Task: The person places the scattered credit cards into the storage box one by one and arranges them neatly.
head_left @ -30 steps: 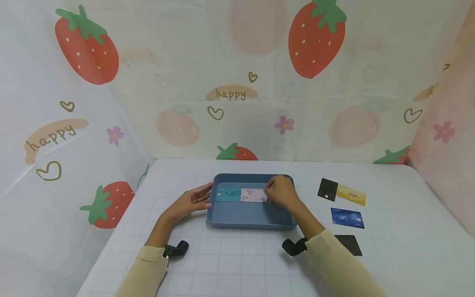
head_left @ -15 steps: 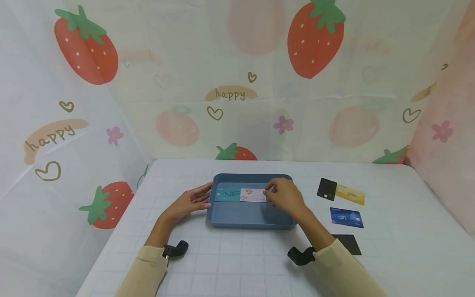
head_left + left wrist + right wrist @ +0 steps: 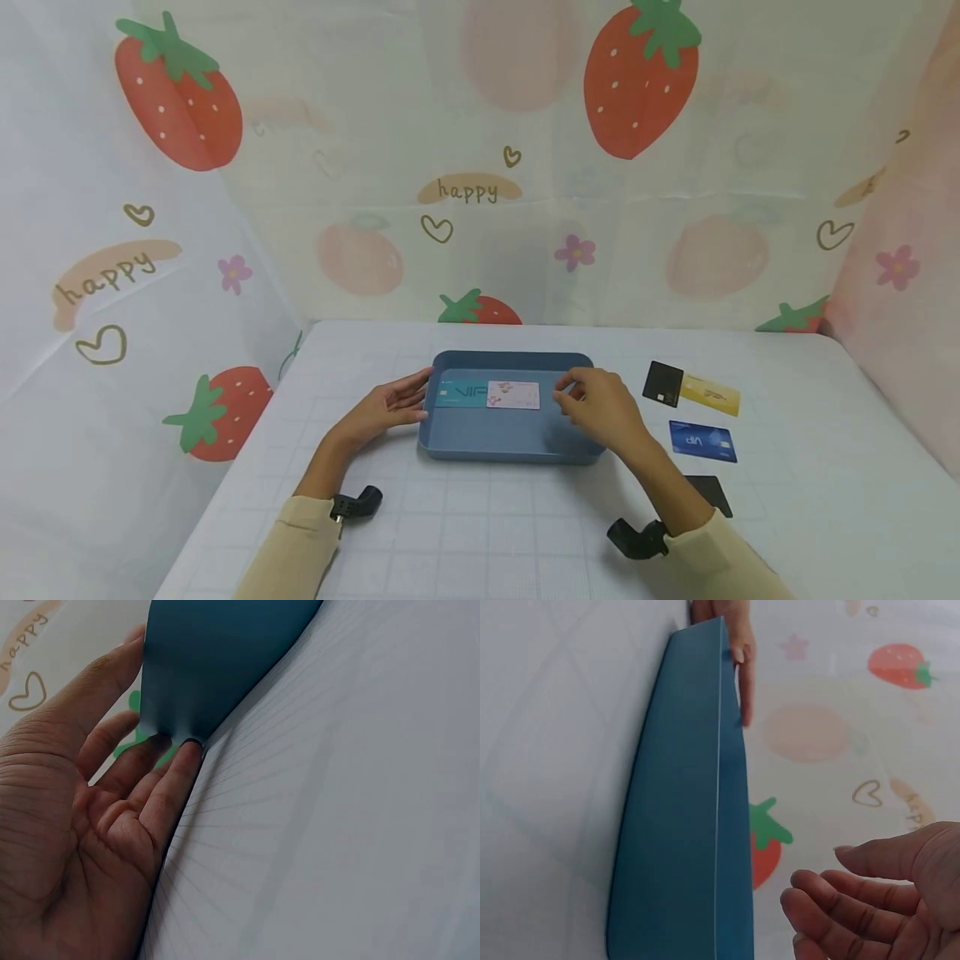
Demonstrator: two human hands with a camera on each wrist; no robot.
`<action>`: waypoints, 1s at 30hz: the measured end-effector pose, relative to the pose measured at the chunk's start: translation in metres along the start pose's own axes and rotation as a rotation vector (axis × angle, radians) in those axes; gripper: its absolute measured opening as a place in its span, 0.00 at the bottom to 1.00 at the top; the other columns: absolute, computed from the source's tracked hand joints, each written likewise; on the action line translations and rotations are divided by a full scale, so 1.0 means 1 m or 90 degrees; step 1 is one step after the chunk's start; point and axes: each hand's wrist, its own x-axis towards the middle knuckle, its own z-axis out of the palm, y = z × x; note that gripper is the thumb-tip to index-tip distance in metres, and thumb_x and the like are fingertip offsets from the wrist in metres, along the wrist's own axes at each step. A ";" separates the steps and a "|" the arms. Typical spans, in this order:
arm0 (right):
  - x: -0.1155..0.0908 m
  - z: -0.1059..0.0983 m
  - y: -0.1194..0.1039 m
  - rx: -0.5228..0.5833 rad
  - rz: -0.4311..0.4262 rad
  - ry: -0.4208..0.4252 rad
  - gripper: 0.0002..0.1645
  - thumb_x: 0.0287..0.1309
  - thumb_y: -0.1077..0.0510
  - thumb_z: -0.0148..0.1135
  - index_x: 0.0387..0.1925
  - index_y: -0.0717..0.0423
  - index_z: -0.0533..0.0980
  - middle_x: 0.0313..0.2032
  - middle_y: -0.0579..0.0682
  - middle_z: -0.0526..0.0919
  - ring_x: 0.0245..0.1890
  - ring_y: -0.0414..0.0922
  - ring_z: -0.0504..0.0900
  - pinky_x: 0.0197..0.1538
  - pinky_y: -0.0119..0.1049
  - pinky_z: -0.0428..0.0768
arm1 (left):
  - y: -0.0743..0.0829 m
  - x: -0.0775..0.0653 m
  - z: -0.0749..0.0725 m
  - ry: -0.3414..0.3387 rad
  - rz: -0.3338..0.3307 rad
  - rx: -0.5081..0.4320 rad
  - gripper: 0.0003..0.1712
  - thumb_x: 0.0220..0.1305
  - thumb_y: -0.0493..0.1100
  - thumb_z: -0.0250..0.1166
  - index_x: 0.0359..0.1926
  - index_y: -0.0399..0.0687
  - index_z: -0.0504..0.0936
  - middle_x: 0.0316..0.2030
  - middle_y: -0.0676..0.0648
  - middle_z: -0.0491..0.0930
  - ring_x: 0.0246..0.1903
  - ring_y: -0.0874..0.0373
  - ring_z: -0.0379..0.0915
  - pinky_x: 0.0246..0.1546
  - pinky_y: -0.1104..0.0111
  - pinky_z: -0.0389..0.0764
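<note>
At the left end of a shallow, rectangular blue tray with rounded corners (image 3: 480, 437), set on a white, grid-patterned table (image 3: 465, 525), my left hand (image 3: 386, 410) lay with fingers extended and thumb apart, touching the wall, as I judged, to steady it. On the tray floor, a flat teal card lettered VIP (image 3: 459, 395) lay leftmost; a pale pink rectangular card with reddish print (image 3: 514, 396) lay flat at its right end, abutting or slightly overlapping, I could not tell which. Just right of them, over the tray, my right hand (image 3: 603, 408) hung with fingers loosely bent, thumb and fingertips apart, nothing between them. Beyond lay a black card (image 3: 663, 384), a second black card (image 3: 712, 495) partly hidden by my right forearm (image 3: 663, 485), a blue VIP card (image 3: 703, 441) and a golden-yellow card (image 3: 710, 393). I judged the pink card's placing complete; the next move called for reaching right and lifting one loose card by its thin edge.
</note>
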 end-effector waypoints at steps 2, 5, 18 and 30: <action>-0.004 -0.005 0.001 -0.002 -0.004 0.003 0.12 0.64 0.56 0.69 0.44 0.59 0.84 0.24 0.46 0.85 0.21 0.40 0.82 0.26 0.35 0.79 | 0.000 0.000 0.000 0.001 -0.002 0.004 0.46 0.66 0.35 0.70 0.79 0.46 0.57 0.78 0.45 0.55 0.75 0.46 0.54 0.66 0.72 0.69; -0.010 -0.012 0.002 -0.004 -0.010 0.004 0.11 0.65 0.56 0.69 0.44 0.60 0.84 0.25 0.47 0.85 0.22 0.41 0.81 0.26 0.35 0.80 | 0.001 -0.001 0.000 0.002 -0.003 0.011 0.45 0.67 0.36 0.69 0.79 0.46 0.57 0.78 0.45 0.55 0.75 0.46 0.54 0.66 0.71 0.70; -0.027 -0.027 0.015 -0.034 0.006 0.028 0.12 0.65 0.55 0.68 0.45 0.58 0.85 0.32 0.50 0.87 0.31 0.45 0.82 0.28 0.35 0.82 | 0.005 -0.003 0.001 0.005 -0.004 0.014 0.45 0.67 0.36 0.69 0.79 0.46 0.57 0.78 0.44 0.54 0.75 0.45 0.54 0.66 0.71 0.70; -0.042 -0.041 0.024 -0.070 0.073 0.028 0.14 0.63 0.55 0.70 0.47 0.59 0.84 0.33 0.52 0.87 0.29 0.44 0.80 0.28 0.35 0.80 | 0.003 -0.001 0.001 -0.007 0.003 0.012 0.45 0.67 0.35 0.69 0.79 0.44 0.56 0.78 0.43 0.53 0.75 0.44 0.53 0.66 0.71 0.70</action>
